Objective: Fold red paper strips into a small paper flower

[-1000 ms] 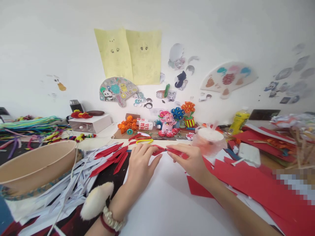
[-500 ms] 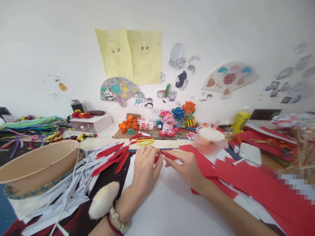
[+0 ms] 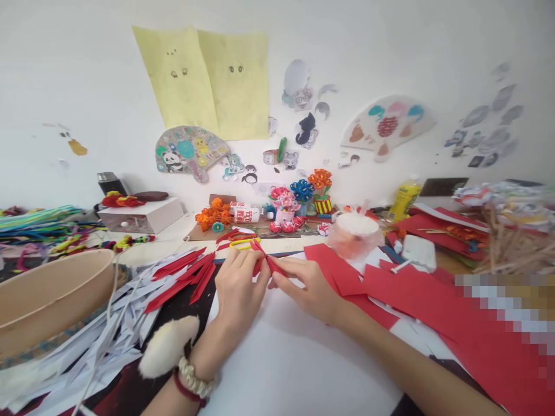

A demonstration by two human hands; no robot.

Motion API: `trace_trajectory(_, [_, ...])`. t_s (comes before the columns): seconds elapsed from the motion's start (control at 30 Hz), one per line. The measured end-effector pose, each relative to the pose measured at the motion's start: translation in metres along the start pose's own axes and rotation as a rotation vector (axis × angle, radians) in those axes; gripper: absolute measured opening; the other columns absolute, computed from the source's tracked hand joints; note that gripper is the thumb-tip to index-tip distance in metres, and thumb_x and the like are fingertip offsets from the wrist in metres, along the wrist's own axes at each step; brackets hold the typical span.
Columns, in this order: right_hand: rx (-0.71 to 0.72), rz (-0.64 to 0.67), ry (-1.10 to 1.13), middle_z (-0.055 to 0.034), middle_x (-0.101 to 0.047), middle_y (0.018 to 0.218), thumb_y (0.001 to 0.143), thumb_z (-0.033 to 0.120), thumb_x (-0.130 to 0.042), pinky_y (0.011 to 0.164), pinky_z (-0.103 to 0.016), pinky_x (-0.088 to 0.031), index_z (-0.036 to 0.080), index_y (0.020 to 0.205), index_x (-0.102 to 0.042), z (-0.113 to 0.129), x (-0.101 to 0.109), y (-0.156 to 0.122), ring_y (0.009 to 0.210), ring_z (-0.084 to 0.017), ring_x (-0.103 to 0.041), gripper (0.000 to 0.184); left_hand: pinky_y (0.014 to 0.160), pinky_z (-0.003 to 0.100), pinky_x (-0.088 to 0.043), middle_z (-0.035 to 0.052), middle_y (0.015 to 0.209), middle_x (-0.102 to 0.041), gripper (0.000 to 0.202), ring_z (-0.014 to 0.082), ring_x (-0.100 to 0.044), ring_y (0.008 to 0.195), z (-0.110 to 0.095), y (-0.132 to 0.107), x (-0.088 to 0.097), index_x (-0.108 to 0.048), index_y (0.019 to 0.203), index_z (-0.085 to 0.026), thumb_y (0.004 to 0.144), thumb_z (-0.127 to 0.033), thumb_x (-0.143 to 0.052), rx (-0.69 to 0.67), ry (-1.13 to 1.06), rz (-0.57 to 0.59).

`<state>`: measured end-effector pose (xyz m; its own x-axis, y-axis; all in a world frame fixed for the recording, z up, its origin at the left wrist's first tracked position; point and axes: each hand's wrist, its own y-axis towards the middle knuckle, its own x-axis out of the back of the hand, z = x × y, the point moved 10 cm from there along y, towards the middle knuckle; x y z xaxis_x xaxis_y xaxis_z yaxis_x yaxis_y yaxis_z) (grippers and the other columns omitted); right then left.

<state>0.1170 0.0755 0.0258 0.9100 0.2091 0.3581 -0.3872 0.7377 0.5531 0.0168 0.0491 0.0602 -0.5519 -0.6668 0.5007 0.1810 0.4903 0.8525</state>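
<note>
Between my hands is a small piece of folded red paper [image 3: 258, 249], its tip sticking up above my fingers. My left hand [image 3: 240, 280] pinches it from the left, fingers bent over it. My right hand [image 3: 306, 286] grips its other end between thumb and fingers; much of the paper is hidden behind them. Both hands are above a large white sheet [image 3: 299, 358]. Left of my left hand lie several folded red paper strips [image 3: 182, 277] on top of white folded strips [image 3: 125, 312]. A yellow-handled tool [image 3: 245, 242], perhaps scissors, lies just beyond my left hand.
Red paper sheets [image 3: 416, 297] spread on the right. A lidded plastic cup [image 3: 356, 225] stands behind them. A beige basin [image 3: 56, 289] is at the left. Craft flowers [image 3: 286, 202] line the wall. A white fluffy ball [image 3: 167, 349] hangs at my left wrist.
The view has swung a little to the right. The red paper's tip now points up between my hands, where before it lay lower and flatter. Both hands still hold it.
</note>
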Motion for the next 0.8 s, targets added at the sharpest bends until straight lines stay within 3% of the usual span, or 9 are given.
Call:
trace_trajectory(0.07, [-0.119,0.033,0.147,-0.0088,-0.071,0.089,0.094,0.038,-0.044,0.073,-0.031,-0.054,0.013,0.101,-0.071,-0.011,0.000,0.002,0.076,-0.018,-0.069,0.037,0.066,0.031,-0.042,0.0028,0.074,-0.066,0.007,0.0191,-0.052,0.072,-0.003,0.002,0.000,-0.059,0.080,-0.018,0.086,-0.017,-0.056,-0.066,0.016,0.012])
trace_trajectory(0.1, [-0.180,0.043,0.178,-0.0083,-0.071,0.079,0.094,0.042,-0.045,0.073,-0.032,-0.054,0.011,0.092,-0.073,-0.017,0.002,0.003,0.074,-0.019,-0.069,0.042,0.067,0.031,-0.043,0.0030,0.074,-0.066,0.007,0.0193,-0.052,0.072,-0.005,0.003,0.000,-0.059,0.080,-0.018,0.086,-0.016,-0.056,-0.110,0.030,0.018])
trace_trajectory(0.27, [-0.374,0.102,0.399,-0.0053,-0.074,0.085,0.076,0.044,-0.070,0.082,-0.033,-0.052,0.015,0.097,-0.075,-0.042,0.008,0.002,0.085,-0.020,-0.068,0.036,0.067,0.031,-0.043,0.0022,0.076,-0.068,0.005,0.0188,-0.053,0.070,-0.011,0.006,-0.004,-0.062,0.084,-0.019,0.086,-0.018,-0.058,-0.222,0.023,0.060])
trace_trajectory(0.33, [-0.406,0.129,0.482,-0.0050,-0.074,0.081,0.074,0.043,-0.072,0.081,-0.034,-0.052,0.015,0.096,-0.075,-0.047,0.008,0.001,0.083,-0.019,-0.068,0.035,0.068,0.032,-0.044,0.0019,0.078,-0.069,0.006,0.0189,-0.055,0.071,-0.009,0.007,-0.005,-0.063,0.085,-0.021,0.087,-0.020,-0.057,-0.199,-0.017,0.071])
trace_trajectory(0.43, [-0.440,0.120,0.570,-0.0046,-0.073,0.080,0.071,0.040,-0.076,0.078,-0.033,-0.052,0.016,0.108,-0.071,-0.054,0.006,0.000,0.076,-0.017,-0.068,0.044,0.071,0.035,-0.044,0.0021,0.080,-0.070,0.007,0.0213,-0.056,0.074,-0.004,0.009,-0.008,-0.064,0.086,-0.023,0.087,-0.025,-0.057,-0.147,-0.004,0.086])
trace_trajectory(0.67, [-0.416,0.099,0.442,-0.0053,-0.072,0.079,0.063,0.045,-0.080,0.072,-0.032,-0.053,0.014,0.117,-0.066,-0.072,0.003,0.001,0.069,-0.015,-0.065,0.064,0.071,0.039,-0.039,0.0048,0.088,-0.072,0.017,0.0278,-0.059,0.084,0.007,0.004,-0.028,-0.065,0.093,-0.025,0.086,-0.040,-0.058,-0.113,0.040,0.205])
trace_trajectory(0.8, [-0.389,0.198,0.457,-0.0057,-0.072,0.082,0.064,0.043,-0.080,0.077,-0.033,-0.053,0.014,0.121,-0.064,-0.070,-0.004,0.001,0.074,-0.016,-0.066,0.065,0.072,0.039,-0.037,0.0028,0.087,-0.072,0.019,0.0285,-0.061,0.087,0.012,0.003,-0.033,-0.065,0.093,-0.027,0.083,-0.042,-0.061,-0.070,0.056,0.247])
